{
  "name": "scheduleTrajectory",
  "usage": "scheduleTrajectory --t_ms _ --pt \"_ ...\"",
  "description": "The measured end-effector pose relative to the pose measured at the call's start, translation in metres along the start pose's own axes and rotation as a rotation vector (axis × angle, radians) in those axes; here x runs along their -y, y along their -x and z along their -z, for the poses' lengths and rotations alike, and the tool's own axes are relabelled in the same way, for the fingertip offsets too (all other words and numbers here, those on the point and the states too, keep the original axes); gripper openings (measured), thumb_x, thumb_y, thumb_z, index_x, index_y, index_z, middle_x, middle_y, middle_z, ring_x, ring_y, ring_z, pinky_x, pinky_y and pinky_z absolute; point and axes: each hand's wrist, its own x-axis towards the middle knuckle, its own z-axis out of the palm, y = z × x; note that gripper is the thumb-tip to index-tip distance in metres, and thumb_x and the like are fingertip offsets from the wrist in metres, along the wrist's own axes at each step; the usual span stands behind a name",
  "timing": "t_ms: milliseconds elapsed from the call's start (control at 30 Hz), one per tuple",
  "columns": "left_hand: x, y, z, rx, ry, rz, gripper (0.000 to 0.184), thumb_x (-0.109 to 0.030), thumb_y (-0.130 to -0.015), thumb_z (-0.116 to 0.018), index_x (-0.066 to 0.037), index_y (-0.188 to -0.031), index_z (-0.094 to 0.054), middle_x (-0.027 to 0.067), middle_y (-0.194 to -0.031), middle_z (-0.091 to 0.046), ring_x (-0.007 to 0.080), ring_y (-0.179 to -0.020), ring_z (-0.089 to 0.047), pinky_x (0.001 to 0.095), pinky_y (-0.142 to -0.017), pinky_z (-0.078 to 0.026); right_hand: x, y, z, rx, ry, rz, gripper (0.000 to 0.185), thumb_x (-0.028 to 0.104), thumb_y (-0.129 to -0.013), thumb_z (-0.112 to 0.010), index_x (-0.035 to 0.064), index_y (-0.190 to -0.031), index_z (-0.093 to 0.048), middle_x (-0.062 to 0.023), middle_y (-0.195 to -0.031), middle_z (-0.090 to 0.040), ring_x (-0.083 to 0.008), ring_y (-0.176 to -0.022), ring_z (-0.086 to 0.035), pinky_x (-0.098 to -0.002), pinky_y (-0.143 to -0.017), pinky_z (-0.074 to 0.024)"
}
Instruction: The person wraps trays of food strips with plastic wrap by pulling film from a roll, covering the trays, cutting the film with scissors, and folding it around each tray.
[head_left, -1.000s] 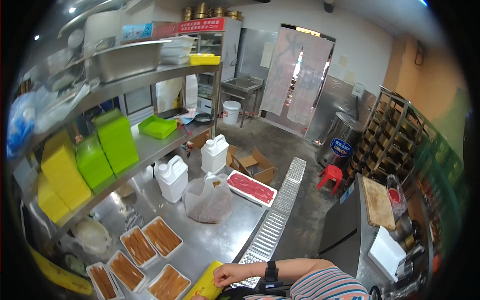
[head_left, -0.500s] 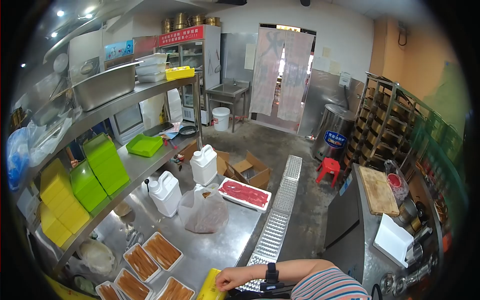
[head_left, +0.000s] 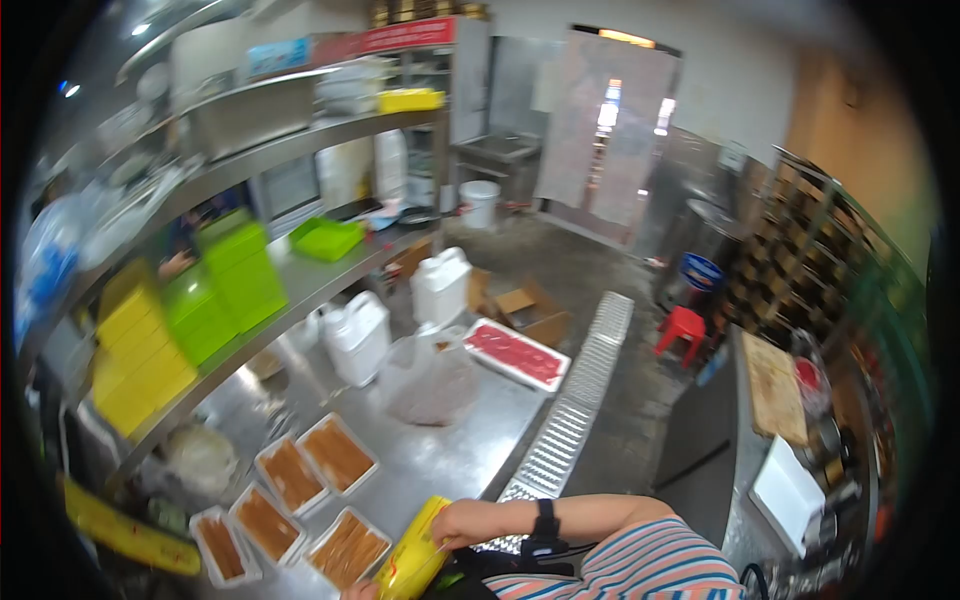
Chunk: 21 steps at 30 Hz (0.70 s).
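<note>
My right hand is closed on the upper edge of a yellow plastic packet at the bottom of the view. Only a sliver of my left hand shows at the lower frame edge, next to the packet's lower end; its grip is hidden. Just left of the packet lies a white tray of brown strips. Several more such trays, including one of brown strips, sit on the steel table.
Behind the trays are a clear plastic bag, white jugs and a tray of red meat. A shelf with green bins and yellow bins runs along the left. A perforated metal strip crosses the floor. A cutting board lies right.
The camera view has shifted, so the room appears lower and turned. The yellow packet has come further into view, and part of my left hand now shows beside it.
</note>
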Motion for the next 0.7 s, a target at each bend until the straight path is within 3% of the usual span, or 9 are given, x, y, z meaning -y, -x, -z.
scheduleTrajectory --t_ms 100,133,167,233,333,367,500,600,700 --pt "-0.019 -0.024 -0.009 -0.062 0.057 -0.042 0.018 -0.007 -0.078 -0.063 0.000 -0.095 -0.061 0.0208 -0.111 -0.058 0.0413 -0.102 -0.052 0.0467 -0.089 -0.044 -0.010 0.003 -0.004 -0.033 0.035 0.027 0.018 0.027 -0.086 -0.065 0.0109 -0.095 -0.066 -0.0085 -0.088 -0.064 -0.0319 -0.085 -0.062 -0.0416 -0.073 -0.0492" --pt "-0.015 -0.024 -0.010 0.002 -0.025 -0.064 0.020 -0.008 -0.085 -0.062 0.001 -0.102 -0.063 0.0158 -0.113 -0.062 0.0315 -0.103 -0.057 0.0400 -0.090 -0.046 -0.010 0.003 -0.002 -0.042 0.001 0.006 0.019 0.028 -0.087 -0.065 0.0108 -0.093 -0.066 -0.0084 -0.086 -0.064 -0.0315 -0.083 -0.062 -0.0421 -0.071 -0.0493" --pt "-0.004 -0.021 -0.017 -0.028 -0.039 0.001 0.020 -0.008 -0.085 -0.062 0.001 -0.102 -0.063 0.0158 -0.113 -0.062 0.0315 -0.103 -0.057 0.0400 -0.090 -0.046 -0.008 0.003 0.000 -0.023 -0.014 -0.011 0.018 0.028 -0.087 -0.066 0.0109 -0.093 -0.067 -0.0084 -0.084 -0.064 -0.0310 -0.082 -0.062 -0.0410 -0.070 -0.0499" --pt "0.010 -0.017 -0.023 -0.015 0.012 -0.138 0.017 -0.022 -0.079 -0.068 -0.009 -0.085 -0.058 0.0100 -0.088 -0.056 0.0317 -0.080 -0.059 0.0418 -0.067 -0.050 -0.006 -0.001 0.002 -0.027 -0.072 -0.061 0.016 0.025 -0.084 -0.067 0.0123 -0.093 -0.069 -0.0090 -0.081 -0.065 -0.0300 -0.080 -0.062 -0.0399 -0.069 -0.0501" --pt "0.008 -0.005 -0.003 -0.024 -0.003 -0.073 0.017 -0.020 -0.076 -0.071 -0.009 -0.082 -0.061 0.0100 -0.087 -0.058 0.0314 -0.079 -0.059 0.0411 -0.068 -0.051 -0.011 -0.001 0.001 -0.056 -0.097 -0.017 0.015 0.024 -0.084 -0.068 0.0122 -0.093 -0.069 -0.0095 -0.081 -0.065 -0.0309 -0.077 -0.062 -0.0391 -0.067 -0.0499" --pt "0.011 0.000 0.003 0.019 -0.078 -0.023 0.017 -0.022 -0.080 -0.067 -0.009 -0.085 -0.057 0.0105 -0.088 -0.056 0.0304 -0.080 -0.060 0.0404 -0.068 -0.051 -0.011 -0.001 0.002 -0.076 -0.107 0.000 0.014 0.024 -0.084 -0.068 0.0121 -0.092 -0.069 -0.0096 -0.081 -0.065 -0.0313 -0.076 -0.062 -0.0389 -0.066 -0.0499" --pt "0.023 0.008 0.021 0.009 -0.154 -0.080 0.015 -0.021 -0.082 -0.065 -0.008 -0.082 -0.056 0.0096 -0.082 -0.057 0.0297 -0.078 -0.059 0.0393 -0.066 -0.050 0.018 -0.008 0.021 -0.018 0.053 -0.119 0.015 0.024 -0.081 -0.070 0.0110 -0.089 -0.070 -0.0107 -0.081 -0.065 -0.0314 -0.077 -0.064 -0.0387 -0.067 -0.0515" --pt "0.010 0.011 0.025 0.043 -0.091 -0.050 0.016 -0.021 -0.087 -0.063 -0.008 -0.085 -0.054 0.0102 -0.078 -0.059 0.0307 -0.074 -0.060 0.0398 -0.064 -0.050 0.007 -0.007 0.013 0.005 0.276 -0.075 0.013 0.022 -0.078 -0.070 0.0110 -0.085 -0.069 -0.0092 -0.081 -0.066 -0.0293 -0.077 -0.065 -0.0392 -0.067 -0.0518" --pt "-0.013 0.019 0.031 0.027 0.146 0.005 0.020 -0.024 -0.091 -0.061 -0.008 -0.089 -0.051 0.0127 -0.076 -0.060 0.0335 -0.072 -0.061 0.0412 -0.060 -0.049 0.027 -0.008 0.030 -0.081 0.173 -0.111 0.011 0.021 -0.078 -0.070 0.0107 -0.082 -0.069 -0.0083 -0.080 -0.065 -0.0285 -0.077 -0.064 -0.0388 -0.065 -0.0511"
